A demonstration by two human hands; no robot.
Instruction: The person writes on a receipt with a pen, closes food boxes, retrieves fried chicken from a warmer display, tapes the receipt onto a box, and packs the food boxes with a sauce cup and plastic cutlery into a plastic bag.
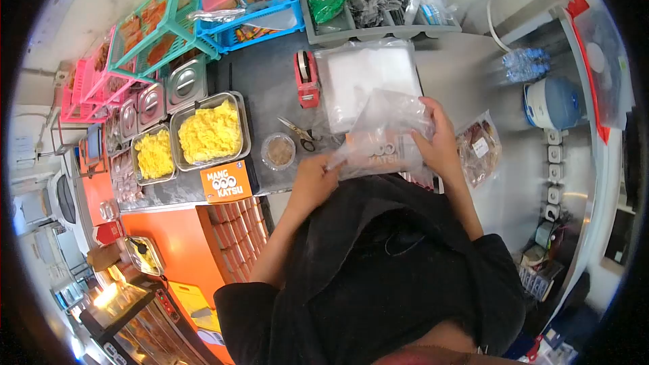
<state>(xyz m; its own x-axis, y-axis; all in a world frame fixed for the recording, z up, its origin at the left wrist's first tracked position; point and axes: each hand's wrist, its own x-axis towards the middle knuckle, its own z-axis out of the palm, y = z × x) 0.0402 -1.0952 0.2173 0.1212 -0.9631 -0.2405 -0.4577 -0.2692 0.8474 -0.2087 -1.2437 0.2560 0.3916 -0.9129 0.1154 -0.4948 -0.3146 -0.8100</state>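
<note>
A clear plastic bag (389,109) is stretched between my hands, just above the counter edge. My left hand (314,179) pinches its lower left corner. With thumb and fingers, my right hand (438,138) grips the bag's right side. Through the film shows an orange packet or box (385,152) printed with "KATSU"; whether it lies inside the bag or beneath it I cannot tell. Behind the bag lies a stack of clear plastic bags (368,67). Scissors (297,134) and a small round tub (278,151) sit near my left hand. Right of my right hand lies a sealed bag of brownish food (480,145).
A red tape dispenser (307,80) stands left of the stack. Two metal trays of yellow food (209,134) (154,154) fill the left, behind an orange box (226,181). At the back are a grey divided bin (385,30) and a blue basket (263,34).
</note>
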